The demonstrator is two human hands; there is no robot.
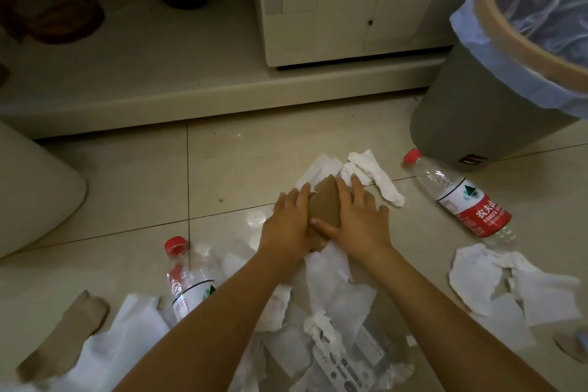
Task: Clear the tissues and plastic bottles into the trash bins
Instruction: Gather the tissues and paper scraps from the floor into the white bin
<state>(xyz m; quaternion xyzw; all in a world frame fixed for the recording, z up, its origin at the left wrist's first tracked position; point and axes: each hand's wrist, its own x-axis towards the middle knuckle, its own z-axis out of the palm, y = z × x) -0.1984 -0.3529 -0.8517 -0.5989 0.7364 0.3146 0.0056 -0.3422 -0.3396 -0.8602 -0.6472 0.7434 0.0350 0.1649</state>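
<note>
Nearest the camera, crumpled white tissues lay strewn over the tiled floor, with a clear plastic bottle with a red cap lying among them on the left. Farther out, the left hand and right hand pressed together around a brown paper piece. Beyond, a second red-labelled clear bottle lay just beside the grey trash bin with a blue liner. Judging by this, clearing had barely begun; at least 2 bottles and most tissues remained.
</note>
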